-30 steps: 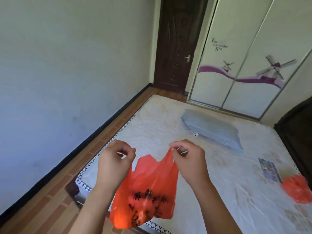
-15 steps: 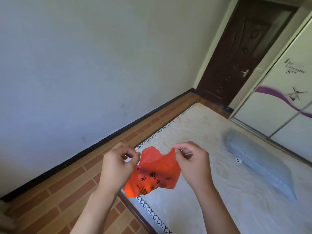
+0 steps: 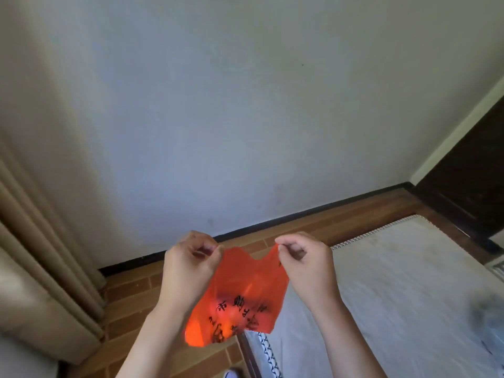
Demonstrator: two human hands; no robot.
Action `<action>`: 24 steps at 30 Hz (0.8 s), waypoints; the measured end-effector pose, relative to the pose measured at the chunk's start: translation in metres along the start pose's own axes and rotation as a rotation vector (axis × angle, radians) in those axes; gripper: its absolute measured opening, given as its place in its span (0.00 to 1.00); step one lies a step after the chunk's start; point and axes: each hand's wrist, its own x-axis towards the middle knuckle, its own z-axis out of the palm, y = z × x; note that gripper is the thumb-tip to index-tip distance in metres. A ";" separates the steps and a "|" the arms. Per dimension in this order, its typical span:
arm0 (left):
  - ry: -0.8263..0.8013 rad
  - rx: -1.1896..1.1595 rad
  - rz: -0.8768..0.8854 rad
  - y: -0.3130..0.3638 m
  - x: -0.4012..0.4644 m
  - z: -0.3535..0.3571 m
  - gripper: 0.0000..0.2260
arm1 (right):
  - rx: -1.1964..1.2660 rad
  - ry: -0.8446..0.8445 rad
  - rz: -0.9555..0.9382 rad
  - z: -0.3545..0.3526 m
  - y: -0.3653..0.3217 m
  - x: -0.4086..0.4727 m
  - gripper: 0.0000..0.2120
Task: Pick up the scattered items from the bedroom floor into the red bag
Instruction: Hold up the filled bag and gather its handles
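The red bag (image 3: 240, 293), thin plastic with black printed characters, hangs in front of me between both hands. My left hand (image 3: 188, 266) pinches its top left corner and my right hand (image 3: 305, 264) pinches its top right corner. The bag dangles over the corner of the mattress and the brick-patterned floor (image 3: 131, 304). No scattered items show on the visible floor, apart from a small pale thing (image 3: 231, 373) cut off at the bottom edge.
A white mattress (image 3: 395, 290) with a patterned border fills the lower right. Beige curtains (image 3: 41, 241) hang at the left. A pale wall (image 3: 245, 118) with a black skirting board stands ahead, and a dark door (image 3: 474, 170) is at the far right.
My view has swung left: the wardrobe and pillow have left the frame, and the wall and curtains have come in. Both hands still hold the bag's top corners.
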 end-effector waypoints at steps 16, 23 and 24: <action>0.380 0.282 -0.189 -0.041 0.092 -0.031 0.10 | 0.218 -0.379 -0.128 0.147 0.047 0.161 0.13; 0.456 0.297 -0.213 -0.064 0.132 -0.056 0.11 | 0.208 -0.494 -0.180 0.206 0.030 0.206 0.11; 0.457 0.292 -0.217 -0.069 0.141 -0.060 0.11 | 0.209 -0.488 -0.178 0.217 0.027 0.213 0.12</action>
